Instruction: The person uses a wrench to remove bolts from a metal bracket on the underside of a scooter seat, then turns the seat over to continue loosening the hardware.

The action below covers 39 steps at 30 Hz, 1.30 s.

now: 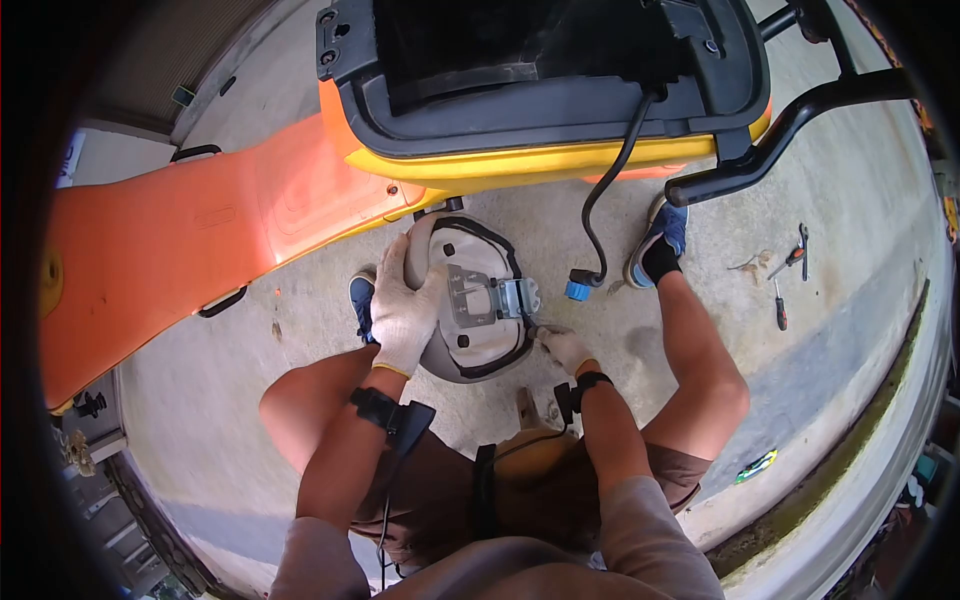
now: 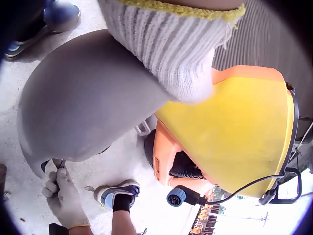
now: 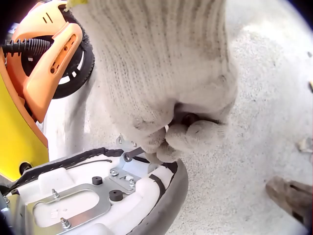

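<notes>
A grey scooter seat (image 1: 395, 260) is held with its white underside facing up, showing a metal plate (image 3: 100, 196) with bolts and rubber stops. At its right end sits a silver hinge bracket (image 1: 515, 298). My gloved left hand (image 1: 405, 315) holds the seat's left side, thumb toward the underside; its fingertips are hidden in the left wrist view. Right beside the bracket, my gloved right hand (image 1: 565, 347) has curled fingers pinching a slim metal tool (image 3: 134, 153) with a ring-shaped end. Most of that tool is covered by the glove.
An orange and yellow scooter body (image 1: 250, 200) stands just ahead. From it hangs a black cable with a blue connector (image 1: 578, 290). A ratchet (image 1: 795, 257) and a screwdriver (image 1: 780, 308) lie on the concrete at right. A wooden block (image 3: 288, 198) lies near the right hand.
</notes>
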Tool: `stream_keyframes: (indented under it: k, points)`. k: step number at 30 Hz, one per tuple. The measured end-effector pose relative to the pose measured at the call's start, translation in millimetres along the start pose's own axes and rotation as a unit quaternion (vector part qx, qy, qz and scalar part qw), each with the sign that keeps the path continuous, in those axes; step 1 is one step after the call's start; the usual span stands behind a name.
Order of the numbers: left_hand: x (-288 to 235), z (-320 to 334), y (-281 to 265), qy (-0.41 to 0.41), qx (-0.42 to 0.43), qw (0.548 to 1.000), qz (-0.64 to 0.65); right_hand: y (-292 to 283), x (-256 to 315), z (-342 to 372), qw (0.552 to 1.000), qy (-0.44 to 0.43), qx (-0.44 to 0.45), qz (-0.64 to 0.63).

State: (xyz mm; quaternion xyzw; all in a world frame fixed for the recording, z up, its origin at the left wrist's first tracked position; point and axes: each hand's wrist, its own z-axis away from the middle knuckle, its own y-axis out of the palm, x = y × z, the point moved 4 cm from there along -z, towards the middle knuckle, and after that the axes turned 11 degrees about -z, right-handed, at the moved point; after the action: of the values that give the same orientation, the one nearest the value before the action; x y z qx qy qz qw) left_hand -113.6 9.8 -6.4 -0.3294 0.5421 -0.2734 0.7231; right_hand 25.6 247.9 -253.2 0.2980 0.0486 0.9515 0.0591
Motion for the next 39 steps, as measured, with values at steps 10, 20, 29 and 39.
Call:
stream_keyframes:
  k: [10,20,29,39]
  points:
    - [-18.1,2.9,-0.1,-0.005,-0.010,0.999,-0.035,22.9,13.5,-1.3,1.000,-0.018,-0.008,0.010]
    - [-15.9,6.3,-1.4,0.035,-0.033,0.998,-0.043,31.9,59.4,9.9,0.917,-0.125,-0.043,0.376]
    - [-13.6,4.9,3.2,0.041,-0.045,0.996,-0.067,46.1,75.1,-14.8,0.894,-0.156,-0.022,0.420]
    - [-16.3,8.2,7.1,0.036,-0.009,0.997,-0.073,87.8,130.9,-14.9,0.818,-0.140,0.086,0.552]
